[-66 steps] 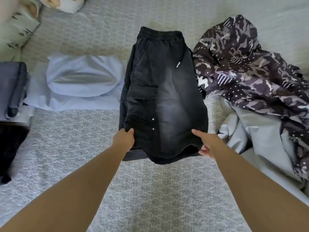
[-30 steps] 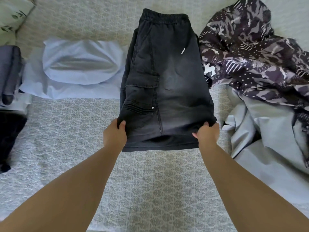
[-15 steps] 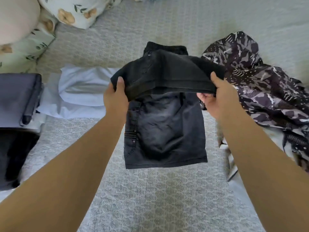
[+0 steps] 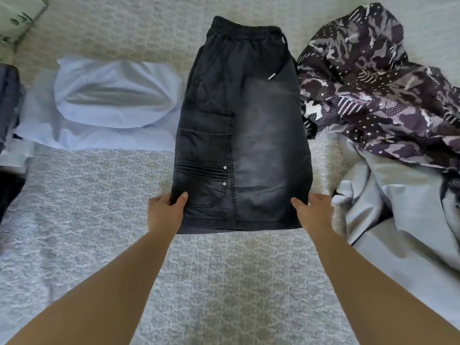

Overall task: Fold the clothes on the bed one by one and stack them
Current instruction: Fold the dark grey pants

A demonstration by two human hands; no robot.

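Note:
Black washed denim shorts [image 4: 249,133] lie flat and folded lengthwise on the bed [image 4: 224,282], with the elastic waistband at the far end and the hem near me. My left hand [image 4: 166,212] pinches the lower left corner of the hem, thumb on top of the fabric. At the lower right corner my right hand [image 4: 313,210] holds the hem the same way. A folded white garment [image 4: 112,103] lies just left of the shorts.
A crumpled camouflage garment [image 4: 373,83] and a light grey garment [image 4: 398,207] are heaped to the right, touching the shorts' edge. Dark folded clothes [image 4: 7,108] sit at the far left edge. A patterned pillow [image 4: 17,13] shows at the top left.
Half a second ago both hands held the hem lifted up over the shorts toward the waistband. Now the hem is back down near me and the shorts lie flat at full length.

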